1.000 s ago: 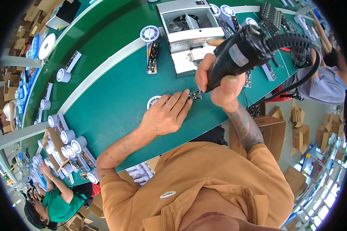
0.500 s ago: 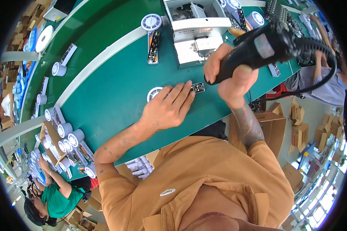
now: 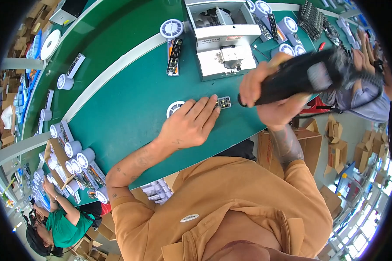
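My left hand [image 3: 189,122] lies flat with outstretched fingers over a white device with a round slotted head [image 3: 174,108]. Past the fingertips, the device's handle end shows a small circuit board [image 3: 224,102]. Most of the device is under the palm. My right hand [image 3: 278,114] is wrapped round a black electric screwdriver [image 3: 292,80], held tilted above the table to the right of the board. Its tip is near the board end, apart from it. The back end and coiled cable are blurred by motion.
A grey metal machine [image 3: 226,37] stands at the table's far side. Left of it lies another white device [image 3: 171,28] with an exposed board. More devices [image 3: 86,156] crowd the left end. Co-workers sit left and right; a cardboard box [image 3: 307,143] stands below the table edge.
My right hand has moved the electric screwdriver to the right and slightly nearer to me, away from the machine. My left hand has stayed in place on the device.
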Motion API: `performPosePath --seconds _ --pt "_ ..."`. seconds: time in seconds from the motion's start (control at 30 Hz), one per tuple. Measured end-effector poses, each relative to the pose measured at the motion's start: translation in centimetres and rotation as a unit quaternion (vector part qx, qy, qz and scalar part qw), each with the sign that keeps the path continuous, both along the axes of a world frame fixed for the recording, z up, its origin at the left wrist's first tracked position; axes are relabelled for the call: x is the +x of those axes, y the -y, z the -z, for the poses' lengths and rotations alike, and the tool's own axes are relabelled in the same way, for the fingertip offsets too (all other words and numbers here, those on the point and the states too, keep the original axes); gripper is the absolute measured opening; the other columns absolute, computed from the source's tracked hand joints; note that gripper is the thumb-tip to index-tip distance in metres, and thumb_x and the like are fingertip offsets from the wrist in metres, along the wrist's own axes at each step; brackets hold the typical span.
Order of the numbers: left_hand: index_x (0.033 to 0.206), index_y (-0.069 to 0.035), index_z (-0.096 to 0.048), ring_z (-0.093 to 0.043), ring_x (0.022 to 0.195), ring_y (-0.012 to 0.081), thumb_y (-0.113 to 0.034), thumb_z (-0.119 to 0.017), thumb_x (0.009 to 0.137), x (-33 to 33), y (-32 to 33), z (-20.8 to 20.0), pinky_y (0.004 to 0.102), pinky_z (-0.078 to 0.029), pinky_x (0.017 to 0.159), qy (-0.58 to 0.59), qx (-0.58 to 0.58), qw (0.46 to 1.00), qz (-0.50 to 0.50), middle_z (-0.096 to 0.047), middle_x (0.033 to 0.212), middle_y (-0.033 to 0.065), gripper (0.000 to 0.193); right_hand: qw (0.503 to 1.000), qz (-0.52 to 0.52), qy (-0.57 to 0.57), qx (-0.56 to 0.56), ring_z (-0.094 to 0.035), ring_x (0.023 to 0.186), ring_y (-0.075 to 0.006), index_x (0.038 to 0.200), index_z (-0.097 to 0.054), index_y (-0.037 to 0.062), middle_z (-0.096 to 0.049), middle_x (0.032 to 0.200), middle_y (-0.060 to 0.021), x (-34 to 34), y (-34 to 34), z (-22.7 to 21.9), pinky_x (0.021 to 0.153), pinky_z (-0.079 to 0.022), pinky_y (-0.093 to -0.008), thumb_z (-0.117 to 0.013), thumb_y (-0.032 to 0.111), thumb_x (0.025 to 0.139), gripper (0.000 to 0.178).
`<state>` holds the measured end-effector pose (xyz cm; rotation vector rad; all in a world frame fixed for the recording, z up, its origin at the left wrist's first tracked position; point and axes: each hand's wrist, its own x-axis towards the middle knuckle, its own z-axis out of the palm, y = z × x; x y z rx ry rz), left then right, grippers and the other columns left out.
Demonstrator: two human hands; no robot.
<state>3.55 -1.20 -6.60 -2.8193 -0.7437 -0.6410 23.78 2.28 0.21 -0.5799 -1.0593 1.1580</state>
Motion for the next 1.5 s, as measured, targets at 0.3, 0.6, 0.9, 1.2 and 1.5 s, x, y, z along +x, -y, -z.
performPosePath --seconds 0.3,0.6,0.9,1.2,1.5 --pt "0.103 -0.002 -0.071 -0.065 0.100 0.0236 -0.009 -0.066 0.077 1.3 -1.3 0.0 0.0312 -0.052 0.074 0.006 0.001 1.000 -0.025 -0.067 0.121 0.0177 0.028 0.989 0.081 0.077 0.093 -0.052 0.049 -0.0109 0.116 -0.049 -0.0045 -0.059 0.067 -0.0056 -1.9 -5.9 -3.4 0.044 -0.041 -0.0247 -0.061 0.056 0.094 0.065" --pt "0.101 -0.002 -0.072 -0.066 0.099 0.0231 -0.009 -0.067 0.077 1.6 -1.5 0.0 0.0317 -0.052 0.073 0.018 -0.010 0.999 -0.027 -0.067 0.120 0.0170 0.026 0.990 0.035 0.133 0.043 -0.047 0.043 -0.0167 0.129 -0.036 -0.0002 -0.049 0.061 -0.0085 0.9 -2.5 -0.8 0.043 -0.041 -0.0310 -0.049 0.068 0.093 0.078" --pt "0.101 -0.003 -0.072 -0.065 0.100 0.0227 -0.010 -0.067 0.076 1.9 -1.7 0.1 0.0314 -0.051 0.072 0.013 -0.006 0.999 -0.028 -0.067 0.121 0.0164 0.027 0.992 0.031 0.119 0.020 -0.047 0.045 -0.0160 0.126 -0.036 -0.0016 -0.049 0.061 -0.0088 1.1 -3.1 1.2 0.043 -0.041 -0.0309 -0.048 0.066 0.095 0.076" --pt "0.102 -0.003 -0.072 -0.065 0.100 0.0222 -0.010 -0.067 0.075 2.0 -2.0 0.0 0.0306 -0.050 0.072 0.008 -0.014 1.000 -0.022 -0.066 0.122 0.0162 0.028 0.992 0.035 0.120 0.038 -0.048 0.045 -0.0162 0.114 -0.040 0.0032 -0.049 0.060 -0.0070 0.8 -0.9 2.7 0.042 -0.042 -0.0294 -0.060 0.076 0.082 0.082" --pt "0.105 -0.004 -0.070 -0.064 0.103 0.0241 -0.009 -0.067 0.077 4.2 -2.2 -0.3 0.0322 -0.051 0.073 0.020 -0.037 0.998 -0.037 -0.066 0.121 0.0166 0.028 0.996 0.056 0.065 0.031 -0.052 0.053 -0.0176 0.104 -0.050 0.0019 -0.047 0.058 -0.0049 1.9 -5.5 -2.0 0.048 -0.044 -0.0319 -0.033 0.091 0.081 0.093"
